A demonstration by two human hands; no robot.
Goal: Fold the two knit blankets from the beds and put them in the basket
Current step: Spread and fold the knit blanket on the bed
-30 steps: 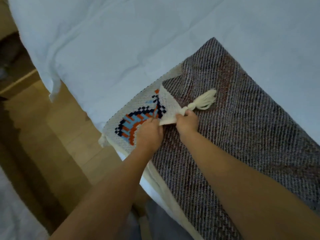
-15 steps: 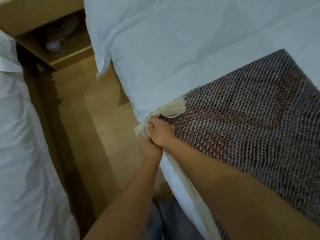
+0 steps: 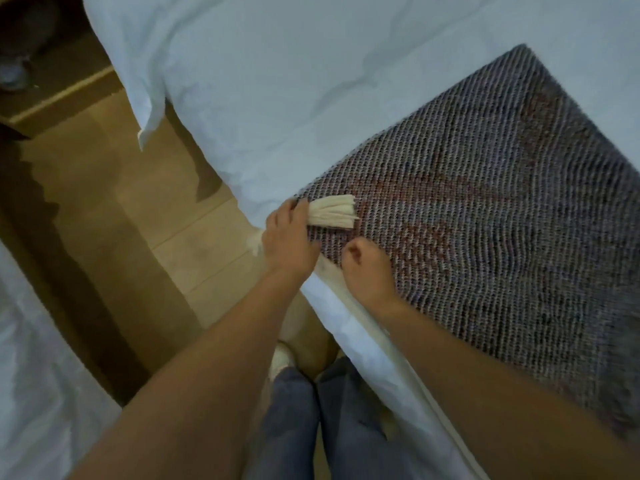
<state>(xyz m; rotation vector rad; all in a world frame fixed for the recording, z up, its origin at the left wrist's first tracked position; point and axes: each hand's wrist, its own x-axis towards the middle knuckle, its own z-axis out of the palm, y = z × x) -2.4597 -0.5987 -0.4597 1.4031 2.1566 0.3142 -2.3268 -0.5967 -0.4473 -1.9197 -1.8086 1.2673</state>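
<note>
Closest to the camera, 2 legs in blue jeans (image 3: pixel 298 427) stand against the side of the bed. A white shoe (image 3: pixel 282 358) shows on the light wooden plank floor (image 3: pixel 114 209). 2 bare forearms reach forward from the lower part of the view.

The 2 hands are apart but near each other at the near-left corner of the dark grey-and-rust knit blanket (image 3: pixel 485 220). The left hand (image 3: pixel 291 237) lies over that corner with its fingers bent round the bound end of a cream yarn tassel (image 3: pixel 334 211). The tassel's loose strands lie flat on the knit, pointing right. A second tuft of cream yarn (image 3: pixel 254 241) pokes out just left of this hand at the bed's edge. The right hand (image 3: pixel 369 268) sits just beside the left one on the blanket's near edge, with its fingers curled under. I cannot tell whether it pinches any fabric. A cream border strip (image 3: pixel 408 375) runs along that near edge from the hands toward the bottom of the view.

The blanket lies flat on the right part of the white-sheeted bed (image 3: pixel 311 81). A loose sheet corner (image 3: pixel 145 126) hangs off the bed's far-left side. Across the floor to the left is another white-covered bed (image 3: pixel 27 375). At the far top left stands a dark wooden nightstand (image 3: pixel 62 88), with something blurred on its shelf.
</note>
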